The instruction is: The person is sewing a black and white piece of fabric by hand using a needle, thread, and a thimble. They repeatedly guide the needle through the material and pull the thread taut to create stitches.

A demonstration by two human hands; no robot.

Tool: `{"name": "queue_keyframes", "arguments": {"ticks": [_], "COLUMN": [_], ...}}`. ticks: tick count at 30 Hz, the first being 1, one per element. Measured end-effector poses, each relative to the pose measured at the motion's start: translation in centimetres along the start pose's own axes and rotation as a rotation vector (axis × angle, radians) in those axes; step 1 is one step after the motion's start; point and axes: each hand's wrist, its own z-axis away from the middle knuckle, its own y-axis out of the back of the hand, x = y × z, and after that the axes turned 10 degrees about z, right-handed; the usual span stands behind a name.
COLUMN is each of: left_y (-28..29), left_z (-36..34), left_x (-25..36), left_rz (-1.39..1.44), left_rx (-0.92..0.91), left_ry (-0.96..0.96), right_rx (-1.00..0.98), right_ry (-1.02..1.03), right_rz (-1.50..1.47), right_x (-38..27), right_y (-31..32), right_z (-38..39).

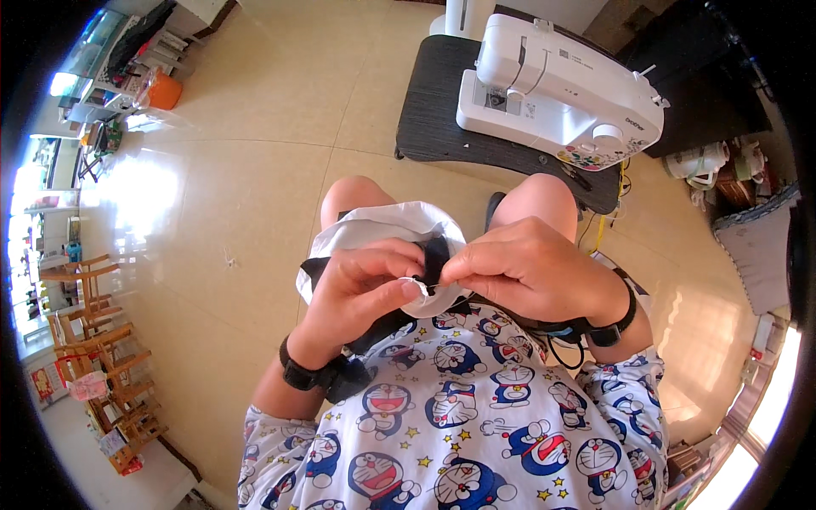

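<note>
White and black fabric (pixel 374 223) lies gathered over my lap between my knees. My left hand (pixel 357 289) pinches a small white edge of it, with the thumb at a dark band in the cloth. Just to its right, my right hand (pixel 518 272) has thumb and forefinger closed on a fine thread (pixel 459 300), which loops down near the white cloth. Whether a needle is also between these fingertips is too small to tell. Dark straps with devices circle both wrists.
A white sewing machine (pixel 552 76) stands on a dark low table (pixel 429 102) ahead, right of center, with cables below. Wooden chairs (pixel 85 323), an orange bucket (pixel 160 88) and shelves line the left side. A grey cushioned item (pixel 748 255) is at the far right.
</note>
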Motion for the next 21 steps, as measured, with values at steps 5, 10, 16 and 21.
{"name": "queue_keyframes", "arguments": {"ticks": [5, 10, 16, 21], "left_y": [-0.5, -0.8, -0.9, -1.1], "left_z": [-0.1, -0.3, -0.1, -0.2], "left_x": [0.6, 0.7, 0.6, 0.6], "left_rz": [0.047, 0.051, 0.053, -0.041], "left_rx": [-0.01, -0.024, -0.023, -0.018], "left_ry": [0.085, 0.056, 0.024, -0.029], "right_rx": [-0.044, -0.037, -0.021, 0.005], "right_ry": [-0.025, -0.077, -0.102, -0.105], "right_rz": [-0.034, -0.08, -0.062, -0.008], "right_x": [0.0, -0.2, -0.6, -0.6], "right_y": [0.3, 0.0, -0.2, -0.9], "right_z": [-0.2, 0.0, 0.1, 0.2]}}
